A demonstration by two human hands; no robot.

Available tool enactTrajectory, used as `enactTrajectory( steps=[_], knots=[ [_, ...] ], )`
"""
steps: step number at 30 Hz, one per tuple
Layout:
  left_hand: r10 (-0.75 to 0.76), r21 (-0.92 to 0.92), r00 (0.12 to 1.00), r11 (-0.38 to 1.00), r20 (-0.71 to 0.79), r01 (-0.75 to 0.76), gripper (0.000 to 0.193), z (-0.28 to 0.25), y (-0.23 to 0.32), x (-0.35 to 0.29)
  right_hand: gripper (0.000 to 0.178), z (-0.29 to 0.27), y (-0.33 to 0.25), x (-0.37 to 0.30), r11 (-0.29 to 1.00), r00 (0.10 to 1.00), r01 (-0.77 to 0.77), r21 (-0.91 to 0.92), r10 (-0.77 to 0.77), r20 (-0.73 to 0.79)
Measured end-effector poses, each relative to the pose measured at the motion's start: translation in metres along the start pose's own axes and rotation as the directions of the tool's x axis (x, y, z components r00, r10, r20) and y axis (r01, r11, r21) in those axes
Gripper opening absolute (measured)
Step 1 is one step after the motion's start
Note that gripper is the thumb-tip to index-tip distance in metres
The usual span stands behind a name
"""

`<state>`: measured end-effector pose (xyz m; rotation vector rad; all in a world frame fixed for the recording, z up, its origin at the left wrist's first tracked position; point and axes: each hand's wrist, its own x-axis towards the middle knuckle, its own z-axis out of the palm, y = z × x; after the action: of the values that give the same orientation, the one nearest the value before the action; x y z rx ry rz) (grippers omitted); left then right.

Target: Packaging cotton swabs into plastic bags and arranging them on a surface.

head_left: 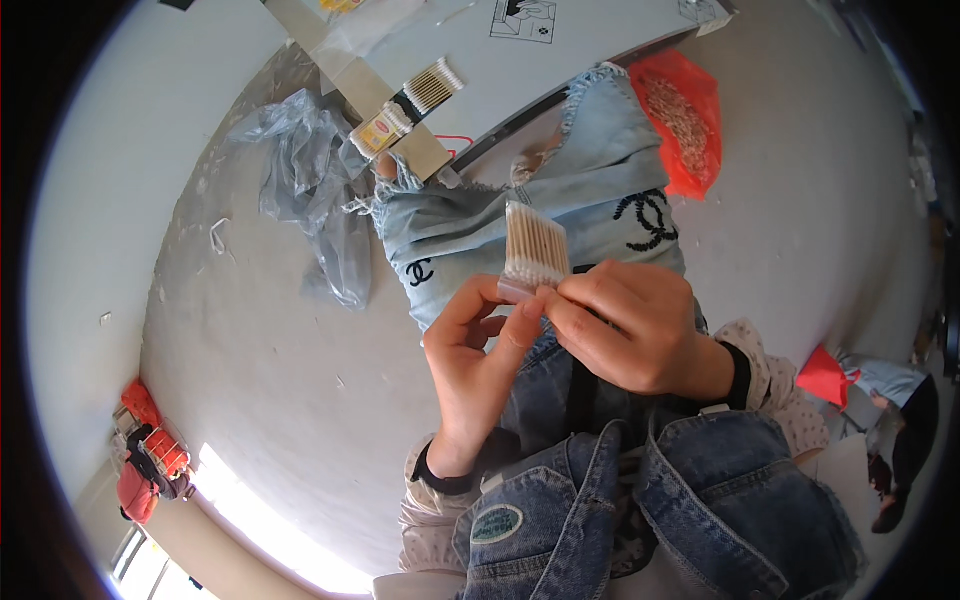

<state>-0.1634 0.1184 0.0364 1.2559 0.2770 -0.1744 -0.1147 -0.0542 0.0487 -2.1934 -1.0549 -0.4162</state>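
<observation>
A small clear bag of cotton swabs [537,243] is upright over my lap, its wooden sticks side by side and white tips at the lower end. My left hand [470,350] pinches the bag's lower edge between thumb and forefinger. Close against it, my right hand [635,325] grips the same edge, its fingers curled. Ahead on the table edge lie a loose row of cotton swabs [433,87] and a swab pack with a yellow label [381,131].
A grey-white table [480,60] stands ahead. Left of my knees hangs a crumpled clear plastic bag [315,190]. An open red bag [685,125] with many swabs is at the right. Another person [895,400] sits at the far right; red things [150,450] are at far left.
</observation>
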Motion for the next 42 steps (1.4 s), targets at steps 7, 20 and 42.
enactTrajectory(
  steps=[7,20,42],
  knots=[
    [-0.025,-0.011,1.000,1.000,-0.015,0.025,0.009,0.000,-0.001,0.001,0.034,0.001,0.000,-0.004,0.999,0.999,-0.038,-0.010,0.038,0.018],
    [-0.099,0.117,0.995,0.988,-0.019,0.101,0.006,-0.007,-0.004,0.007,0.027,0.002,0.001,0.000,0.831,0.894,-0.447,0.331,0.401,0.202],
    [-0.206,0.271,0.978,0.943,0.028,0.191,0.008,-0.001,-0.003,0.012,0.024,0.004,0.005,-0.002,0.882,0.905,-0.417,0.217,0.383,0.184]
  ],
)
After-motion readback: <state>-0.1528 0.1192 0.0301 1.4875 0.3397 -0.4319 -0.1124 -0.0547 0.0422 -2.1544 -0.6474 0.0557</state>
